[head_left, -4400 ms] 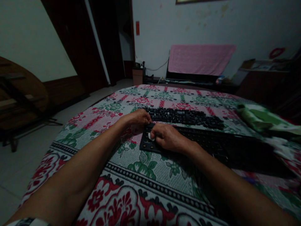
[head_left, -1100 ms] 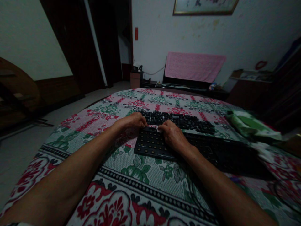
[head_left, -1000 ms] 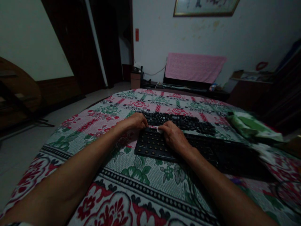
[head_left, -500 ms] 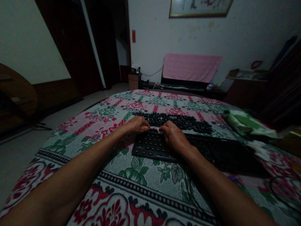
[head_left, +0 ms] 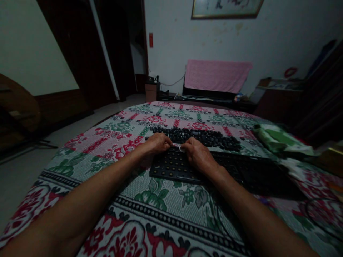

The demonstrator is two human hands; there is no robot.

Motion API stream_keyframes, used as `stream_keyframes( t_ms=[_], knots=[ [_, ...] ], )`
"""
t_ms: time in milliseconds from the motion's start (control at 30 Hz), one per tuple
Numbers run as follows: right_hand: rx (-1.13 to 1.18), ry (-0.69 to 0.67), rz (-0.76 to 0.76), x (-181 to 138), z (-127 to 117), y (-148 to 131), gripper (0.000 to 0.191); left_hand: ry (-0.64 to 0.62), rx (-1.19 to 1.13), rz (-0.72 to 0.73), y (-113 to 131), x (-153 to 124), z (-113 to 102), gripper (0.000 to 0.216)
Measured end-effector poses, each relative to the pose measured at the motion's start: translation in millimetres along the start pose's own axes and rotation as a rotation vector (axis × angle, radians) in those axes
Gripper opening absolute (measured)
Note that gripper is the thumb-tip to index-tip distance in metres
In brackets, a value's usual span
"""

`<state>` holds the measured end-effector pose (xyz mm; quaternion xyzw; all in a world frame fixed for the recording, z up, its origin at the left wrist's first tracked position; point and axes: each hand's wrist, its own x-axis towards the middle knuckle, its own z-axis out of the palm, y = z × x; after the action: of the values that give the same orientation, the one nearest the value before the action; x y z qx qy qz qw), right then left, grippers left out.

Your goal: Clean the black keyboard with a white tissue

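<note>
A black keyboard base point(head_left: 170, 168) lies on the patterned tablecloth with its keycaps off and rows of small round mounts exposed. My left hand point(head_left: 159, 142) is above its far left edge, fingers pinched; whatever sits in them is too small to make out. Close beside it, my right hand point(head_left: 198, 152) hangs over the base, thumb and fingers closed on a small white piece of tissue point(head_left: 182, 149). Just beyond both hands, a long heap of loose black keycaps point(head_left: 199, 135) is spread on the cloth.
At the right lies a green and white tissue pack point(head_left: 281, 139), with a crumpled white tissue point(head_left: 294, 167) nearer to me. A dark cable point(head_left: 308, 214) loops across the cloth at the right. The patterned tablecloth point(head_left: 152, 200) covers the whole table.
My left hand has shifted very slightly, its fingertips still close to my right hand's. The right hand keeps its hold on the white tissue. The view has moved a little.
</note>
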<state>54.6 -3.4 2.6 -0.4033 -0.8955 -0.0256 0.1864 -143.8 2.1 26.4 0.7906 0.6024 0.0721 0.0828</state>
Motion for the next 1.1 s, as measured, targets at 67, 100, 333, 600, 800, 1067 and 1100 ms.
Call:
stream_keyframes(
  t_ms=[67,100,333,600,800,1067,1100],
  knots=[
    [-0.003,-0.007,0.028,-1.8,-2.9,0.6,0.027,-0.008,0.019,-0.023,1.0,1.5,0.9,0.034],
    [0.002,-0.008,0.043,-2.7,-4.1,0.7,0.027,-0.014,0.030,-0.029,1.5,2.2,1.5,0.034],
    [0.057,-0.005,0.071,-4.7,-6.1,2.5,0.029,-0.014,0.084,0.022,2.8,5.8,6.4,0.039],
    [0.113,0.001,0.025,-2.6,-3.4,-2.0,0.028,-0.040,0.108,-0.006,-2.8,1.1,-2.7,0.038],
    [0.164,0.029,-0.024,-0.7,1.8,1.6,0.027,-0.016,0.130,-0.046,-5.5,-0.5,-7.6,0.035],
    [0.086,0.012,0.001,-0.8,2.8,-2.0,0.028,0.061,0.080,0.037,-1.8,-1.5,-1.2,0.032],
    [0.077,0.006,0.002,-0.7,2.7,-3.0,0.028,0.069,0.073,0.055,-2.7,-0.8,0.1,0.032]
  ],
)
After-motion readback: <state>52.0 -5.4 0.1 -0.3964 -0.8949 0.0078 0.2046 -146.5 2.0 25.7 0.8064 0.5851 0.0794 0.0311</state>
